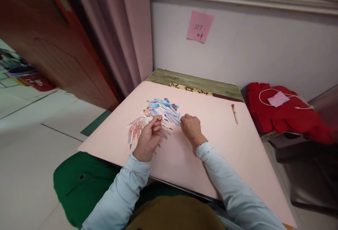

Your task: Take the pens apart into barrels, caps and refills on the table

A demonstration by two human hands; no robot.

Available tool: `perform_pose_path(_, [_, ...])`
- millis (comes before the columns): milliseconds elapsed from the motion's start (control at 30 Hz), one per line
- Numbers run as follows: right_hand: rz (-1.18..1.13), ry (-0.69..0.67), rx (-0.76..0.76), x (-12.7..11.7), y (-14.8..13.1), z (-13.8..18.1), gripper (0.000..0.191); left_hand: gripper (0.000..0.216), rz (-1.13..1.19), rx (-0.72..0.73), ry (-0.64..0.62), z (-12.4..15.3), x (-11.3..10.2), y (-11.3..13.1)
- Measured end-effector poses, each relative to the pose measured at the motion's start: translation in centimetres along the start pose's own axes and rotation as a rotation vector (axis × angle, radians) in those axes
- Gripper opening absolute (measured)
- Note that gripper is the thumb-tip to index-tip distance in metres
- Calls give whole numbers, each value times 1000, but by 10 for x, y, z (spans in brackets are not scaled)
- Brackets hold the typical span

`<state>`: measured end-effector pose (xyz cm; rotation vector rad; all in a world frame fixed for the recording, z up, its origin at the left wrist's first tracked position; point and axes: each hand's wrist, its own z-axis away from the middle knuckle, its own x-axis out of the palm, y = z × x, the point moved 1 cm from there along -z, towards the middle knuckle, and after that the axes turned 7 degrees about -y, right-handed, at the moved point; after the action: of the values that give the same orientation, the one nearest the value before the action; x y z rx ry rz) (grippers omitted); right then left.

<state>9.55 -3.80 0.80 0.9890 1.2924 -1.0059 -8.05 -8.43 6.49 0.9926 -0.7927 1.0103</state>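
Note:
My left hand [149,136] is closed in a pinch on a small brown pen part [159,117], its round open end facing up. My right hand [192,127] has its fingers curled together at the right edge of the pile, on a light blue pen part [180,118]. The pile holds blue pen barrels [170,115], white refills with dark tips [131,139], pinkish clear plastic pieces [136,128] and small blue and brown caps [174,106]. Part of the pile is hidden behind my left hand. A single pen [235,113] with a brown top lies apart on the right.
A pale pink sheet covers the table [227,159]; its green wood-look back edge [195,79] meets the wall. A red cloth [277,112] with a pink note and cord sits to the right. On the left are a green stool cover [84,184], a curtain [126,29] and a door [58,43].

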Motion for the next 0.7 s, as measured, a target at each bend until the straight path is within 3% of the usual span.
perform_pose_path(200, [7, -28, 1, 1, -4, 2, 28, 18, -11, 13, 4, 1, 0, 1])
perform_pose_path(533, [-216, -79, 229, -6, -5, -5, 22, 17, -13, 14, -11, 1, -1, -1])
perform_pose_path(700, [-271, 47, 302, -16, -7, 9, 21, 14, -17, -32, -9, 5, -3, -11])
